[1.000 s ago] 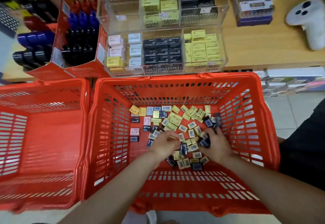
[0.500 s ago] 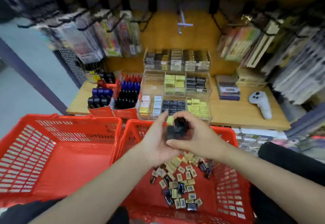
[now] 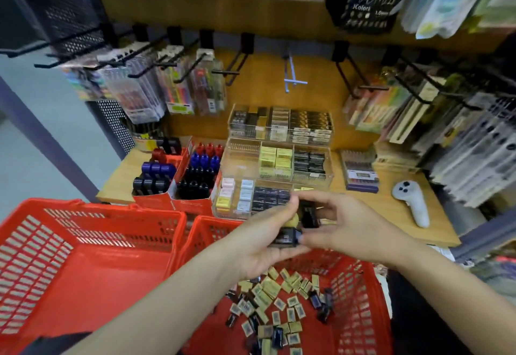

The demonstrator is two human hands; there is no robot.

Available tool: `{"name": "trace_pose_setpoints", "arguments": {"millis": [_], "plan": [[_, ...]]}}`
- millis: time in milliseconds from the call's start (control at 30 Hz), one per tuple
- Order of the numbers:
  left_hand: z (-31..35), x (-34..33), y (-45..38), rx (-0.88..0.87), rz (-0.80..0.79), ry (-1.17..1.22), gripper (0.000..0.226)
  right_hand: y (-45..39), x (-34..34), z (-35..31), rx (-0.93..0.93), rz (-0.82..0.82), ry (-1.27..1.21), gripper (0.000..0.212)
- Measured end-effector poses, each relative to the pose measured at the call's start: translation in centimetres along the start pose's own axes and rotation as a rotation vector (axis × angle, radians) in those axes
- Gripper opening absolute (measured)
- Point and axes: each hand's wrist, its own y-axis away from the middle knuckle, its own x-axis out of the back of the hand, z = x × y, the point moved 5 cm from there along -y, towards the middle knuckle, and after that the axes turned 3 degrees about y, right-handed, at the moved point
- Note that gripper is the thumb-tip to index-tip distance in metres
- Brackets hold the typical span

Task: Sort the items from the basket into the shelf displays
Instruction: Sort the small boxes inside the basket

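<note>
My fingers [image 3: 282, 215] and those of my right hand [image 3: 349, 232] curl around a few small black boxes [image 3: 308, 215], held between both hands above the red basket [image 3: 360, 299], just before the clear shelf displays [image 3: 279, 159] on the tabletop [image 3: 391, 187].

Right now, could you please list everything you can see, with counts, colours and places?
Right basket: one, red, in front of the shelf, under the hands.
Small boxes: many, yellow and black, loose in the right basket.
Left basket: one, red, beside it.
Acrylic display: one, clear, tiered, on the shelf, with yellow, black, pink and white boxes.
Cardboard trays: two, red, left of display, holding black, blue and red items.
Controller: one, white, right on the shelf.
Hanging packs: many, mixed colours, on hooks above.
Left hand: holds black boxes.
Right hand: pinches a black box.
</note>
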Motion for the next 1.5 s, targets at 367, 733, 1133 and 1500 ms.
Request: {"name": "trace_pose_setpoints", "arguments": {"millis": [367, 733, 1133, 1500], "plan": [[4.7, 0.5, -1.7, -0.401, 0.033, -0.585, 0.039, -0.7, 4.8, -1.0, 0.17, 0.488, 0.385, 0.035], [6.5, 0.2, -1.0, -0.633, 0.033, -0.698, 0.033, -1.0, 3.6, -1.5, 0.297, 0.525, 0.314, 0.052], [6.6, 1.6, -1.0, -0.479, -0.035, -0.562, 0.037, -1.4, 3.1, -1.6, 0.422, 0.518, 0.192, 0.03], [7.6, 1.0, -0.8, -0.578, -0.057, -0.532, 0.027, -2.0, 2.7, -0.5, 0.322, 0.397, -0.077, 0.059]]}}
